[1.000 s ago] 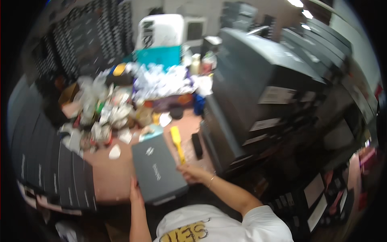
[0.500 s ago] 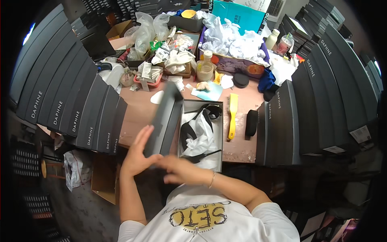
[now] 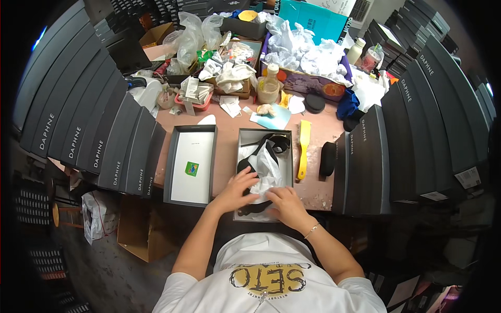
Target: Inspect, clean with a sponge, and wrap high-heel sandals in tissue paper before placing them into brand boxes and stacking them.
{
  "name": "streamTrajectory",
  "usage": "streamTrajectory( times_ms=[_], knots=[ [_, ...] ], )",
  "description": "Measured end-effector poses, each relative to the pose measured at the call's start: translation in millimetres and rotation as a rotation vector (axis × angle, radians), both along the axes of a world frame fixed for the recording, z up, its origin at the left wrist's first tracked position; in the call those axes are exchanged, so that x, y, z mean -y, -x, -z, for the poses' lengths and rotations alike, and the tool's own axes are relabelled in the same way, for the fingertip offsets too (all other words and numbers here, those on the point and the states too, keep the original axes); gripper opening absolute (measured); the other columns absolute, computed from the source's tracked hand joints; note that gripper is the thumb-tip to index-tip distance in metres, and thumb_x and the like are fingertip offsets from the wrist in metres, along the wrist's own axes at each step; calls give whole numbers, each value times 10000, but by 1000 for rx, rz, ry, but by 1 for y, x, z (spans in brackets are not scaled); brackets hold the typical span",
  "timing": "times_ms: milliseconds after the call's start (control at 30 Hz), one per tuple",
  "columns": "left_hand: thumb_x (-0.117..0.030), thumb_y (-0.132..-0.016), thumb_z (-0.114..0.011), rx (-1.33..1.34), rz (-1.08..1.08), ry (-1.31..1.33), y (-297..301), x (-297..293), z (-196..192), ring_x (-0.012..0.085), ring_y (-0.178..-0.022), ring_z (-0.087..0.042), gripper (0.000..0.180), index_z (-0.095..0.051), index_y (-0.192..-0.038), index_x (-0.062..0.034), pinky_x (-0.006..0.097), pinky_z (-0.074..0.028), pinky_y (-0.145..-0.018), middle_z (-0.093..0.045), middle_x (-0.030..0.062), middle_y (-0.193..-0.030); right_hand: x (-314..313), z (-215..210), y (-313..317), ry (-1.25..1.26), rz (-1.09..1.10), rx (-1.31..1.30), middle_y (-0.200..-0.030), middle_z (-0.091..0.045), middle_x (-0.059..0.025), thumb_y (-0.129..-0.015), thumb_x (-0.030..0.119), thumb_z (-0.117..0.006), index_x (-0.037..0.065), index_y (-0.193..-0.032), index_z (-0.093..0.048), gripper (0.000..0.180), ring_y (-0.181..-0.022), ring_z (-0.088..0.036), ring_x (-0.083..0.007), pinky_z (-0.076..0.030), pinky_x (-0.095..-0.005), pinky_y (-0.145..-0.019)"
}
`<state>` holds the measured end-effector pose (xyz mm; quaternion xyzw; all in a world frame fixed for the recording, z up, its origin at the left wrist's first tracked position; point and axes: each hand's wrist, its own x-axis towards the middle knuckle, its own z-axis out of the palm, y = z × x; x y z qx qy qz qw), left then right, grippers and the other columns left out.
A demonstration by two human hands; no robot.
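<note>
A dark shoe box [image 3: 288, 180] sits open before me at the table's front edge. Inside lie black strappy shoes [image 3: 244, 166] with crumpled white tissue paper [image 3: 267, 172] over and between them. My left hand [image 3: 234, 194] reaches over the box's left side, fingers spread and touching a shoe and the paper. At the lower right, my right hand [image 3: 290, 209] has its fingers apart at the paper's edge, thumb over the box. Left of the box, the lid [image 3: 190, 148] lies with its white inside up, a green sticker on it.
Tall rows of dark shoe boxes [image 3: 99, 130] [image 3: 407, 141] flank both sides. Right of the open box lie a yellow-handled brush [image 3: 303, 148] and a black oblong object [image 3: 327, 159]. Behind stand a bottle [image 3: 269, 86], a red tray [image 3: 201, 104] and a purple carton [image 3: 313, 84] heaped with white paper.
The lid, tilted upright beside my left hand before, now lies flat, inside up, left of the box. Both hands have moved right, onto the box's contents.
</note>
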<state>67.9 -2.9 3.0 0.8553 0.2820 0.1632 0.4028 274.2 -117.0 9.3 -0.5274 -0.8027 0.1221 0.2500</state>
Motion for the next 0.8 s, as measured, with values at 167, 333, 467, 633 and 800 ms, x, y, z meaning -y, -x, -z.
streamTrajectory(
  times_ms=[167, 333, 467, 633, 800],
  knots=[
    [-127, -869, -648, 290, -135, 292, 9, -6, 18, 277, -1281, -468, 196, -624, -1043, -41, 403, -384, -1026, -643, 109, -1131, -3, 2, 5, -11, 110, 73, -876, -573, -108, -788, 75, -564, 68, -890, -573, 103, -893, -563, -278, -402, -411, -928],
    [-132, -864, -657, 288, -363, 382, 28, -21, -22, 236, -1271, -446, 302, -596, -1154, -76, 352, -377, -1027, -508, 144, -1313, -8, 15, 10, 51, 103, 414, -717, -590, -62, -797, 102, -568, 111, -839, -589, 48, -779, -611, -244, -402, -429, -815],
    [-113, -835, -673, 153, -212, 147, 31, 2, -3, 300, -1350, -360, 437, -558, -1256, -89, 392, -338, -1075, -371, 161, -1446, -20, 8, -4, 77, 5, 226, -748, -587, -45, -779, 112, -606, 130, -833, -610, 57, -797, -600, -220, -392, -406, -779],
    [-151, -936, -594, 306, -435, 342, 42, 13, 22, 185, -1226, -490, 413, -511, -1315, -12, 298, -434, -976, -454, 127, -1390, -30, -17, -40, -38, 128, -171, -810, -576, -76, -754, 26, -649, 68, -948, -651, 198, -809, -569, -250, -426, -396, -827],
    [-200, -934, -606, 393, -428, 290, 18, 20, -34, 207, -1153, -538, 405, -537, -1288, -16, 310, -443, -942, -528, 141, -1320, -44, -37, -74, 190, 375, -900, -786, -575, 7, -910, 44, -573, -39, -1034, -625, 158, -709, -539, -83, -437, -223, -651]
  ],
)
